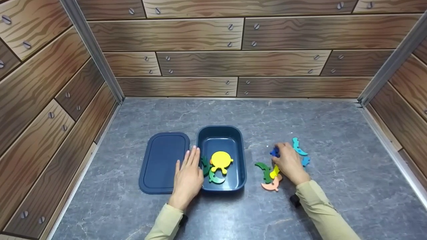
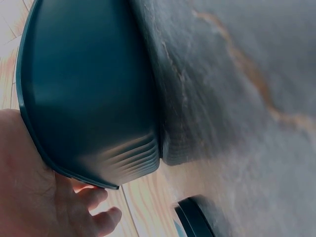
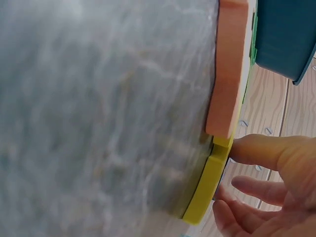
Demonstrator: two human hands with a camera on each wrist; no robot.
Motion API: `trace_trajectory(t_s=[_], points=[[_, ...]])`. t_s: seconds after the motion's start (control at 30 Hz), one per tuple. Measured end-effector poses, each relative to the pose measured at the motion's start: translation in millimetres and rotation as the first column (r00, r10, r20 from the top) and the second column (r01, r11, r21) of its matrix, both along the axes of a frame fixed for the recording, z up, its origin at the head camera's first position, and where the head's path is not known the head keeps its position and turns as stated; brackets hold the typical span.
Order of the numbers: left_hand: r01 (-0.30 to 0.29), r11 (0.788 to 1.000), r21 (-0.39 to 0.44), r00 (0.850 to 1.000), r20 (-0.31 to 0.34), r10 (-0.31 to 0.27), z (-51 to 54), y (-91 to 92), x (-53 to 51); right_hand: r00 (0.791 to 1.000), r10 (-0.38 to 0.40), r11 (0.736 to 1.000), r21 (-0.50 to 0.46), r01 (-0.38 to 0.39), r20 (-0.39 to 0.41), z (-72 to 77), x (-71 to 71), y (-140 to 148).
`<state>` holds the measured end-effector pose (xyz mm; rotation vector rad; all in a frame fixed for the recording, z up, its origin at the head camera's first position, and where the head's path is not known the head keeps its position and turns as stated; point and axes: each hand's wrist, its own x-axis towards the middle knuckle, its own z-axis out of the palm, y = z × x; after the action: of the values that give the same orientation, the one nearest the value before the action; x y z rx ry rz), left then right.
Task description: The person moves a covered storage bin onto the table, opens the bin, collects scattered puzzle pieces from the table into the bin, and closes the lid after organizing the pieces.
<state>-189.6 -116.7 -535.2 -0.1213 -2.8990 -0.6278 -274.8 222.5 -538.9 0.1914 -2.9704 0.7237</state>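
Straight fingers of my left hand [image 1: 188, 180] rest along the left wall of the dark blue box [image 1: 243, 160]; in the left wrist view this hand [image 2: 44, 192] touches the box rim [image 2: 29, 128]. Inside the box lie a round yellow piece [image 1: 221, 160] and green pieces [image 1: 217, 180]. My right hand [image 1: 288, 163] pinches a dark blue piece [image 1: 274, 152] between thumb and fingers. Just below are a yellow piece [image 1: 274, 172], a green one [image 1: 266, 171] and an orange one [image 1: 272, 185]. In the right wrist view the thumb of this hand [image 3: 271, 187] is by the yellow piece [image 3: 202, 190].
A dark blue lid [image 1: 163, 163] lies flat left of the box. Light blue pieces [image 1: 298, 148] are beyond and right of my right hand. Wood-patterned walls [image 1: 213, 63] enclose the grey marbled surface [image 1: 213, 111] at the back and both sides.
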Motion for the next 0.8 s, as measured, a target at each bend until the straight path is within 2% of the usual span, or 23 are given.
trace_trajectory(t_s=[0.33,0.57,0.8], points=[[0.0,1.0,0.006,1.0,0.002,0.0,-0.4,0.3,-0.8,1.0,0.011,1.0,-0.008,-0.011,-0.017,0.3,1.3,0.0],[0.001,1.0,0.007,1.0,0.012,-0.002,-0.4,0.0,-0.7,0.998,0.061,0.998,-0.029,-0.061,-0.009,0.3,1.0,0.2],[-0.007,1.0,0.013,1.0,0.021,0.007,-0.6,0.6,-0.8,0.994,0.092,0.996,0.016,-0.091,-0.059,-1.1,0.3,2.1]])
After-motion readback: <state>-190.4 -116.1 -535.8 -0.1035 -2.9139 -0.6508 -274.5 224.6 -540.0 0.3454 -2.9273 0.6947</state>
